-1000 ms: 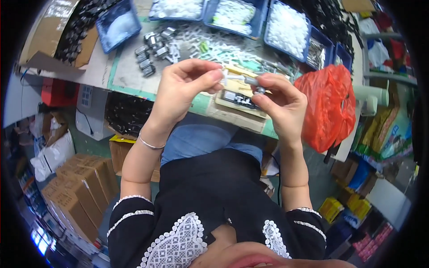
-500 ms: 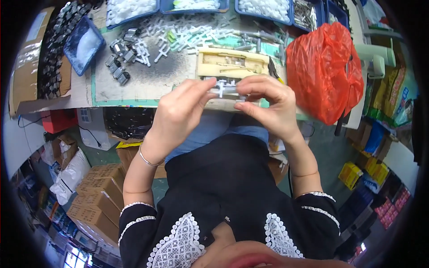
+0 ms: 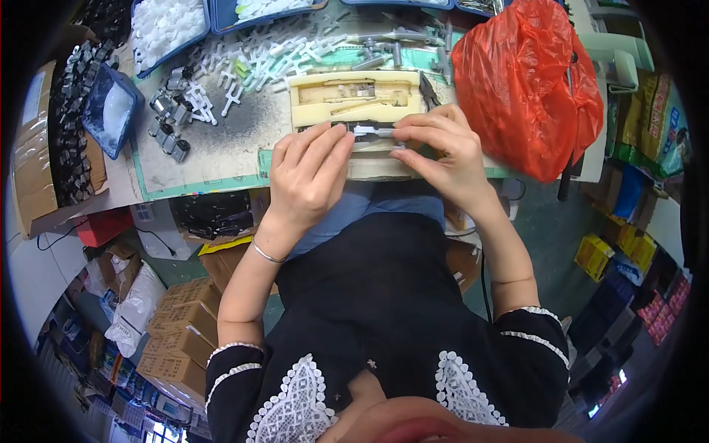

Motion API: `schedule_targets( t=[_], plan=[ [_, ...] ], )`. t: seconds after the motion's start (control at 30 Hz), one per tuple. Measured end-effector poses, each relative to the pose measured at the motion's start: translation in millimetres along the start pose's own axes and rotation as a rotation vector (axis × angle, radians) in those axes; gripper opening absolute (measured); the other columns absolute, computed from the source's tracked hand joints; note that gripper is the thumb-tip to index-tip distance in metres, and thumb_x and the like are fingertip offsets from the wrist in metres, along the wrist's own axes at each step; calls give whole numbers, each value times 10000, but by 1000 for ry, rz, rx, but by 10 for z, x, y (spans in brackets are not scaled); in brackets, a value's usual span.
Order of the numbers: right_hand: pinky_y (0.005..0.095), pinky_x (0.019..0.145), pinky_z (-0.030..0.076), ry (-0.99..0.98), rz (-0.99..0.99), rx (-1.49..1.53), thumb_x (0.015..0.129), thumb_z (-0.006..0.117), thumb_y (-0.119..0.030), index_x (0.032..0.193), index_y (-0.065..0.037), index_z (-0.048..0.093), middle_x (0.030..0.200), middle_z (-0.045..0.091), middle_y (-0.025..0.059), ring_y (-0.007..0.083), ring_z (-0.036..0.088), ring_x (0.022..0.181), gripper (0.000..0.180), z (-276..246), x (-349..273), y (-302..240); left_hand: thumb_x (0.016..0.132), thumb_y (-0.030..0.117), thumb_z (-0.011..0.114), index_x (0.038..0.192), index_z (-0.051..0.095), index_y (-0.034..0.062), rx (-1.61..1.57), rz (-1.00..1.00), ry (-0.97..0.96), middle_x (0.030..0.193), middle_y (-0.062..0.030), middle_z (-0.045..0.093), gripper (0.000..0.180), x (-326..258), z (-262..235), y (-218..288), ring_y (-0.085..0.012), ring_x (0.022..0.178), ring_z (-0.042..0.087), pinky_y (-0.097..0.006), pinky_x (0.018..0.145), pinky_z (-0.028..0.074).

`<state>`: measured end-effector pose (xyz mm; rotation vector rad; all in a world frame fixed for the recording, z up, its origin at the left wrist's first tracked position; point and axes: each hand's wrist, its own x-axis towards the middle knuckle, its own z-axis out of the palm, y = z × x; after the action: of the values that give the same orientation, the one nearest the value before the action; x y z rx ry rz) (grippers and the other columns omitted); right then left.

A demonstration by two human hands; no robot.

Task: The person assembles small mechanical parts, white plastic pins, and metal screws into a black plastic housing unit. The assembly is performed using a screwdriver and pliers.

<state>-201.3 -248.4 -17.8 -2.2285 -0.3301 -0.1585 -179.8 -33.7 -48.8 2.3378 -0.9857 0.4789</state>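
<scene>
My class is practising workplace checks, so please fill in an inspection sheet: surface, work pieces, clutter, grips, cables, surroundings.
Surface: pale table with green edging; dark smudge left of the cream block.
Work pieces: small white-and-grey part at the block's near side.
Clutter: loose white parts, grey tubular parts, metallic pieces, pliers, red plastic bag.
Left grip: close to the part's left end; contact unclear.
Right grip: appears to hold the part's right end.
Cables: black cable below the table at right.
Surroundings: stacked cardboard boxes at left, yellow boxes at right.
</scene>
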Motion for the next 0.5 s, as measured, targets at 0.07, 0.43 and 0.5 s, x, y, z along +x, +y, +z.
schedule_targets(
  t=[0.07, 0.43, 0.5],
  plan=[
    [313, 739, 467, -34, -3, 0, 651, 752, -96, 890, -43, 688, 897, 660, 41, 218, 548, 827, 253, 8, 27, 2, 704, 70, 690, 976, 653, 69, -25, -36, 72, 1007, -44, 614, 275, -22, 52, 4, -174, 903, 592, -317, 794, 387],
    [333, 740, 404, -7, 21, -228, 668, 740, -137, 880, -94, 690, 905, 588, 20, 218, 521, 914, 223, -32, -11, 25, 677, 161, 704, 1015, 667, 153, 170, -62, 111, 1053, -11, 546, 341, -45, 153, 45, -122, 832, 580, -283, 805, 266],
    [324, 736, 394, 33, -78, -305, 684, 730, -137, 910, -104, 673, 929, 583, 30, 225, 520, 909, 235, -24, 10, -5, 680, 165, 702, 1018, 666, 149, 188, -53, 109, 1077, -17, 543, 340, -38, 104, 40, -127, 846, 579, -286, 811, 268]
  ],
)
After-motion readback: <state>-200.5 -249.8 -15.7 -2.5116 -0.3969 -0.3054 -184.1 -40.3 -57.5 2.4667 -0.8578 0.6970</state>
